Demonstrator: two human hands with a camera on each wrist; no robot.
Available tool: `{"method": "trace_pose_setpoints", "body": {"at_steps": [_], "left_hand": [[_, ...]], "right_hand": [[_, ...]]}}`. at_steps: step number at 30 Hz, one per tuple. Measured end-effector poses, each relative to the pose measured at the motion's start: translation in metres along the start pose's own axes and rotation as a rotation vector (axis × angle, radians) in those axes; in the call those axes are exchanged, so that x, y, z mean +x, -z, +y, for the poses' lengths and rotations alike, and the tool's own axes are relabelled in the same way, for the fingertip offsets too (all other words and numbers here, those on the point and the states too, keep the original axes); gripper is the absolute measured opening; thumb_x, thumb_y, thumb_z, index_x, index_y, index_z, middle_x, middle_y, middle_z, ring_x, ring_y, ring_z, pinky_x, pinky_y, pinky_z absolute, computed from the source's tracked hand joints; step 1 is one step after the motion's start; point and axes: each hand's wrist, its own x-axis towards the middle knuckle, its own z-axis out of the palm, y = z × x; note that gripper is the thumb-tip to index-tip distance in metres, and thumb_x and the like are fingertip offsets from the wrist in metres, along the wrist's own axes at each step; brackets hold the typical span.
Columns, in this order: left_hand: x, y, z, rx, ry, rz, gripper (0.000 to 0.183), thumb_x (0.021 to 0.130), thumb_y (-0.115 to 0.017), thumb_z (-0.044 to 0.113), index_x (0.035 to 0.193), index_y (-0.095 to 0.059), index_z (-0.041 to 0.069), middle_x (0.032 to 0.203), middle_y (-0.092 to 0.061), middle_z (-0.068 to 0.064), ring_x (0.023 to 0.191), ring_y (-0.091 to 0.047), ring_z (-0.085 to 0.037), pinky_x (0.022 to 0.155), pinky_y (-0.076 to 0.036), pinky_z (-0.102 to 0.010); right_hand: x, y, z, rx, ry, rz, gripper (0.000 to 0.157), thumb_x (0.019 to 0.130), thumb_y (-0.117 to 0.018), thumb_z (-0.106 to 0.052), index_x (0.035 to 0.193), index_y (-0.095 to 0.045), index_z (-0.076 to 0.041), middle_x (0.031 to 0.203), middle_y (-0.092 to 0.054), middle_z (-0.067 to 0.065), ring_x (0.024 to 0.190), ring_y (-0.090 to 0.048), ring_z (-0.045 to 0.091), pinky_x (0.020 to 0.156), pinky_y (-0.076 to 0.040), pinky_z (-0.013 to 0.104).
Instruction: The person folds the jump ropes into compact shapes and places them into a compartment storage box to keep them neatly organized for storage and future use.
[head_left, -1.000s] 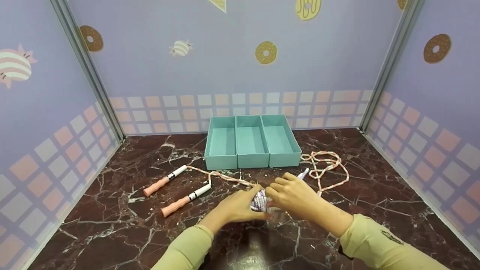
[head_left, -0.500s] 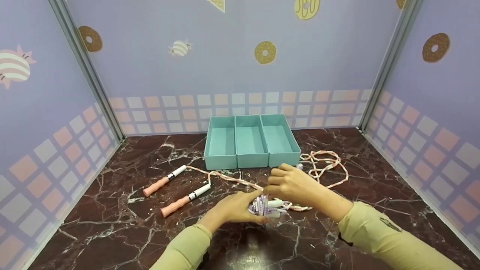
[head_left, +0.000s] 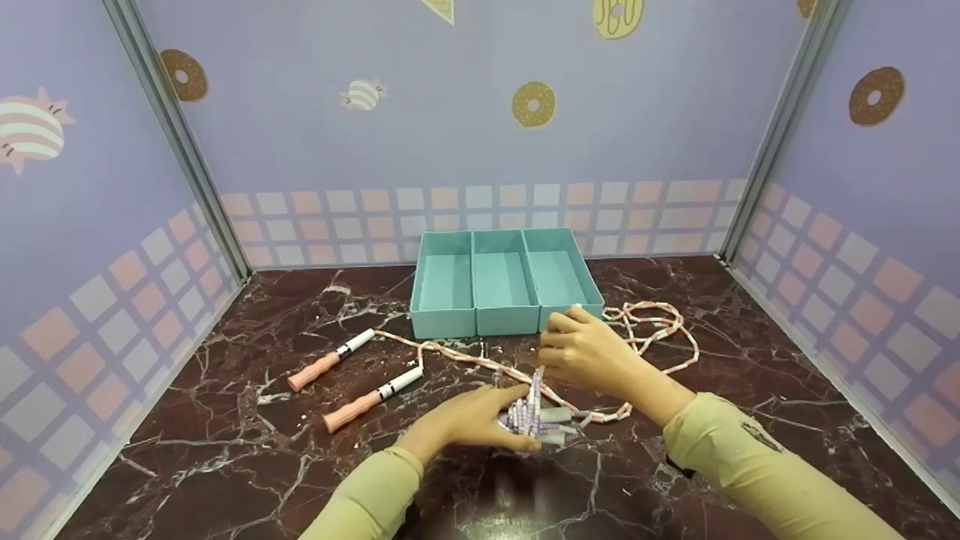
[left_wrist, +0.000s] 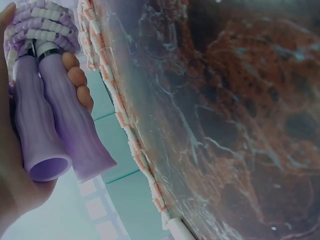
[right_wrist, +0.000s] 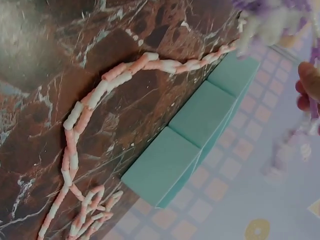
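My left hand (head_left: pixel 472 417) grips a purple-and-white beaded jump rope (head_left: pixel 523 417), its cord wound in coils. In the left wrist view its two purple handles (left_wrist: pixel 70 117) lie side by side in the palm, with beaded coils wrapped above them. My right hand (head_left: pixel 589 354), raised in front of the box, pinches a strand of the same rope. That strand runs taut from the coils to the fingers; a loose tail hangs blurred in the right wrist view. Behind both hands, a pink-and-white beaded jump rope (head_left: pixel 480 361) lies on the table.
At the back stands a teal box (head_left: pixel 506 321) with three compartments. The pink rope's two handles (head_left: pixel 373 399) lie to the left, and its tangled loops (head_left: pixel 694 346) to the right of the box. Patterned walls enclose the dark marbled table (head_left: pixel 247 465) at the back and sides.
My right hand has moved up and away from the left, drawing the purple strand out between them. The left hand has stayed nearly in place, and more of the bundle shows.
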Motion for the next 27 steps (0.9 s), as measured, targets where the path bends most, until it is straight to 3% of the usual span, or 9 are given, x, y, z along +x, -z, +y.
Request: {"method": "trace_pose_setpoints", "body": {"at_steps": [5, 9, 12, 16, 19, 25, 27], "left_hand": [[0.0, 0.002, 0.002, -0.097, -0.053, -0.005, 0.071, 0.078, -0.07, 0.065, 0.134, -0.053, 0.024, 0.093, -0.066, 0.009, 0.079, -0.06, -0.005, 0.078, -0.051, -0.022], [-0.001, 0.0, 0.003, -0.162, -0.044, -0.004, 0.082, 0.079, -0.071, 0.061, 0.146, -0.044, 0.021, 0.125, -0.067, 0.0, 0.108, -0.063, -0.009, 0.1, -0.051, -0.029], [-0.003, -0.001, 0.003, -0.258, -0.017, 0.001, 0.092, 0.08, -0.074, 0.055, 0.154, -0.034, 0.019, 0.136, -0.062, -0.003, 0.114, -0.062, -0.012, 0.104, -0.049, -0.031], [-0.004, -0.002, 0.004, -0.44, 0.017, 0.011, 0.091, 0.08, -0.079, 0.041, 0.155, -0.032, 0.02, 0.123, -0.064, -0.001, 0.091, -0.062, -0.01, 0.088, -0.053, -0.027], [-0.006, -0.002, 0.005, -0.534, 0.031, 0.023, 0.089, 0.08, -0.08, 0.034, 0.154, -0.033, 0.02, 0.122, -0.063, -0.001, 0.089, -0.061, -0.007, 0.084, -0.053, -0.026], [-0.007, -0.005, 0.004, -0.585, 0.022, 0.086, 0.081, 0.08, -0.078, 0.031, 0.151, -0.039, 0.019, 0.111, -0.063, -0.004, 0.084, -0.06, -0.01, 0.074, -0.056, -0.028], [-0.006, -0.006, 0.003, -0.623, 0.036, 0.129, 0.081, 0.08, -0.077, 0.03, 0.151, -0.039, 0.016, 0.111, -0.062, -0.006, 0.085, -0.059, -0.01, 0.074, -0.056, -0.028]], "right_hand": [[-0.005, -0.009, 0.002, 0.073, -0.038, 0.03, 0.016, 0.073, -0.078, -0.035, 0.073, -0.07, -0.021, 0.07, -0.067, -0.01, 0.077, -0.049, 0.017, 0.069, -0.038, 0.03], [-0.012, -0.017, 0.002, 0.17, -0.069, 0.041, 0.014, 0.074, -0.079, -0.033, 0.077, -0.074, -0.02, 0.07, -0.069, -0.01, 0.074, -0.047, 0.016, 0.067, -0.037, 0.029], [-0.016, -0.022, 0.001, 0.232, -0.107, 0.025, 0.013, 0.074, -0.079, -0.03, 0.08, -0.076, -0.019, 0.073, -0.071, -0.009, 0.075, -0.05, 0.015, 0.068, -0.039, 0.028], [-0.021, -0.03, -0.004, 0.349, -0.174, -0.001, 0.009, 0.078, -0.079, -0.022, 0.083, -0.075, -0.016, 0.076, -0.072, -0.004, 0.072, -0.06, 0.013, 0.068, -0.05, 0.025], [-0.028, -0.036, -0.009, 0.435, -0.232, 0.006, 0.008, 0.078, -0.077, -0.013, 0.085, -0.074, -0.013, 0.077, -0.074, -0.001, 0.066, -0.067, 0.013, 0.064, -0.055, 0.025], [-0.039, -0.044, -0.025, 0.539, -0.355, 0.059, 0.02, 0.081, -0.074, -0.006, 0.1, -0.076, -0.012, 0.094, -0.078, 0.003, 0.079, -0.075, 0.016, 0.071, -0.06, 0.028], [-0.039, -0.046, -0.03, 0.527, -0.398, 0.069, 0.027, 0.08, -0.073, -0.005, 0.105, -0.076, -0.015, 0.098, -0.078, 0.001, 0.083, -0.075, 0.016, 0.073, -0.059, 0.028]]}}
